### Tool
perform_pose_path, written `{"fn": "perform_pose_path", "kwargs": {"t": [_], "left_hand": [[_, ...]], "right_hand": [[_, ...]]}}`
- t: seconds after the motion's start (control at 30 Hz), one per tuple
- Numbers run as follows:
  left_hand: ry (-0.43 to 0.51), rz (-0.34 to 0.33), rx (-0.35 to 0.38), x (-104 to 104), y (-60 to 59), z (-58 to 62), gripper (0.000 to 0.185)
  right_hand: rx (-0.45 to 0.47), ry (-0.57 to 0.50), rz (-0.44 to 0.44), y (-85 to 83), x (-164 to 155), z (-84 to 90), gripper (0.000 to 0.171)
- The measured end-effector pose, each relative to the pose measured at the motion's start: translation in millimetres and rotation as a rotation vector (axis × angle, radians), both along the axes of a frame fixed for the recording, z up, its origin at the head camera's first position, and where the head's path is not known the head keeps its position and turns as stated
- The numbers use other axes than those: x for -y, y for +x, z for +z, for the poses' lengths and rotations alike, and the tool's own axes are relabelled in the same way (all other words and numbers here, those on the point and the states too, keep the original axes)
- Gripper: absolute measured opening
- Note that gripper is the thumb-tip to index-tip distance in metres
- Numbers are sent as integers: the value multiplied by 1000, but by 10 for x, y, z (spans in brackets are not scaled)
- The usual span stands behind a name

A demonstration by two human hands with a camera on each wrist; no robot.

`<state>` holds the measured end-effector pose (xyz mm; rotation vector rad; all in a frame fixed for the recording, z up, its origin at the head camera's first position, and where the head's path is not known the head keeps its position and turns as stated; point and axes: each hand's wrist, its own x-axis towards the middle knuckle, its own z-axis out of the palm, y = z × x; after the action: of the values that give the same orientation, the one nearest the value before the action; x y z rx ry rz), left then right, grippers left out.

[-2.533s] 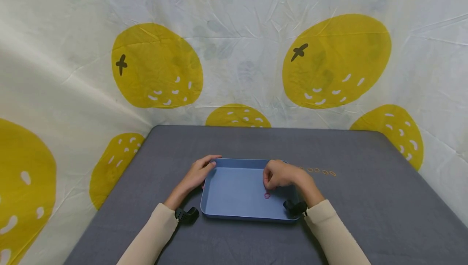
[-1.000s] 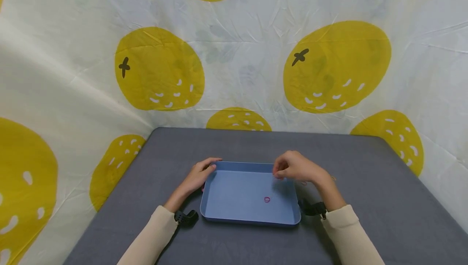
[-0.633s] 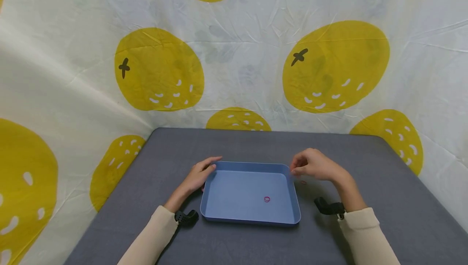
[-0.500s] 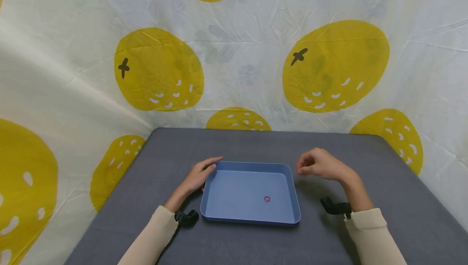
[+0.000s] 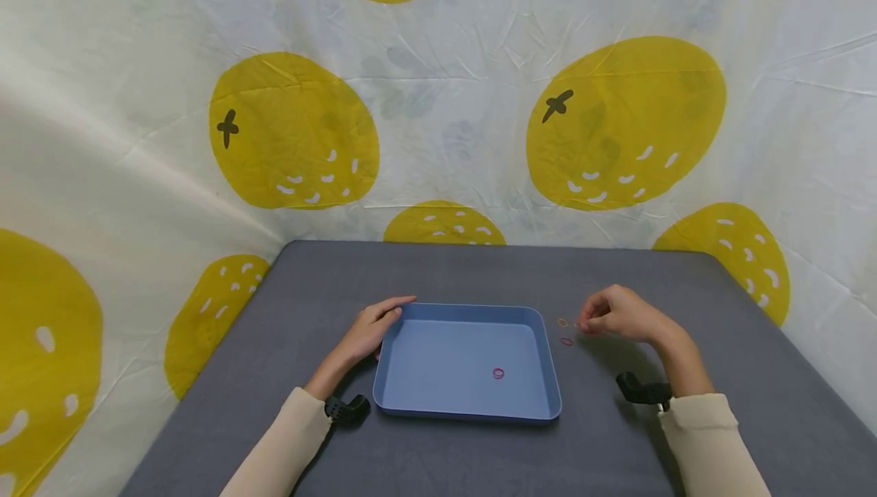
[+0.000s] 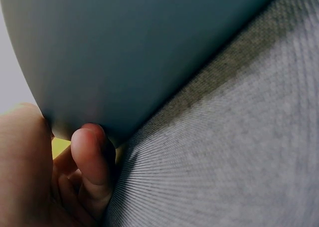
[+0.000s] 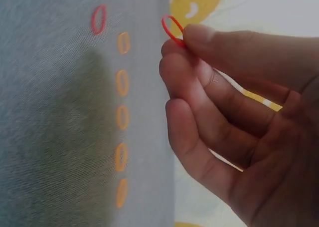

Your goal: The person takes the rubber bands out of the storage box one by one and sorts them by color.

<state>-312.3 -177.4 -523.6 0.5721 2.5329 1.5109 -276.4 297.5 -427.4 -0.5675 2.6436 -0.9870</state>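
On the grey cloth-covered table, a shallow blue tray with rounded corners sits near the front edge, with open cloth behind it and to both sides. The left hand rests at the tray's far left corner, fingers laid over the rim; the left wrist view shows a curled finger tucked under the smooth plastic wall against the woven fabric. Right of the tray, the right hand hovers just above the cloth, pinching a thin red rubber band between thumb and forefinger. Below it lie 5 orange bands in a straight row, with 1 red band at the row's end. Inside the tray, 1 small pink band lies flat toward the right side. Wrinkled sheeting printed with yellow fruit walls the table on 3 sides.
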Motion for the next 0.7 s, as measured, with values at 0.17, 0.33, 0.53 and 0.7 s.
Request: {"fn": "perform_pose_path", "kwargs": {"t": [0.17, 0.33, 0.53, 0.7], "left_hand": [[1, 1, 2, -5, -4, -1, 39], [6, 8, 6, -7, 2, 8, 39], [9, 17, 6, -6, 11, 17, 37], [10, 20, 16, -11, 15, 27, 37]], "right_hand": [[52, 7, -30, -51, -64, -128, 6], [62, 32, -43, -88, -88, -222, 6], [51, 56, -37, -104, -92, -276, 7], [45, 78, -55, -103, -90, -297, 8]]}}
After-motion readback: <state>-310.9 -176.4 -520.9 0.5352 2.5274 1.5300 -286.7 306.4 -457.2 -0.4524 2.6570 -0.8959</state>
